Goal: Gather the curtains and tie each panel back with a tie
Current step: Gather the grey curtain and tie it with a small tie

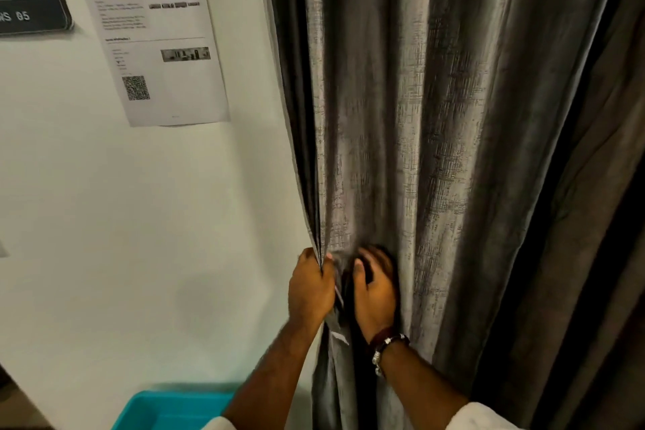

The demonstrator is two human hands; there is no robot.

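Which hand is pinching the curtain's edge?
The left hand, closed on the curtain edge nearest the wall; the right hand reaches into the folds.

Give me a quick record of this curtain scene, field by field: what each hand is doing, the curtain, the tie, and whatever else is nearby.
left hand: fist closed on the curtain's wall-side edge
right hand: blurred, fingers among the folds; grip unclear
curtain: grey, textured, hanging in vertical folds, pinched at hand level
tie: none clearly visible
wall: white, with printed sheet and dark sign
bin: teal, below left
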